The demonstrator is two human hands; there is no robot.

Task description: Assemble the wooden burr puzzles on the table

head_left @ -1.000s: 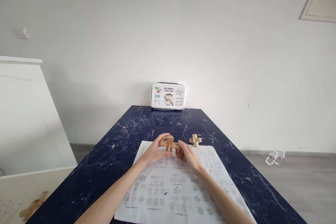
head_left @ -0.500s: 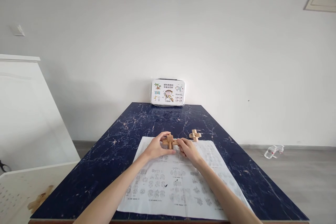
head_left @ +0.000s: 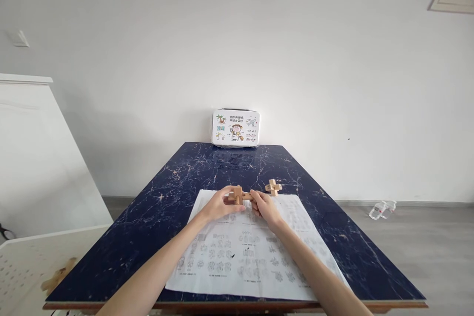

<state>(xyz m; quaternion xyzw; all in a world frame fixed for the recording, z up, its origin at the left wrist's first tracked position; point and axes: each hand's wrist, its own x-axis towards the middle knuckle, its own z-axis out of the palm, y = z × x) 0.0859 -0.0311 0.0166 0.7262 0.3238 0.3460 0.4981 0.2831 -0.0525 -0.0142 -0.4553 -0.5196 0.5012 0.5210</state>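
Observation:
My left hand [head_left: 222, 203] grips a wooden burr puzzle [head_left: 237, 194] between the thumb below and the fingers above. From the puzzle's right side a notched wooden bar [head_left: 247, 196] juts out, and my right hand [head_left: 264, 207] pinches its end. Both hands are just above the far part of a printed instruction sheet [head_left: 218, 276]. Beyond the right hand, at the sheet's far edge, lies a second, cross-shaped wooden puzzle [head_left: 273, 187]. How deep the bar sits in the puzzle I cannot tell.
The sheet lies on a dark blue marbled table [head_left: 155, 217]. A white cartoon-printed case [head_left: 236, 128] stands at the back against the wall. At lower left, wooden pieces [head_left: 59, 276] rest on a white perforated surface [head_left: 18, 266]. Clear plastic bottles [head_left: 381, 210] lie on the floor at right.
The puzzle has turned slightly in my left hand, and a notch in the bar now shows between the hands. My right hand still pinches the bar. The whole view has shifted a little.

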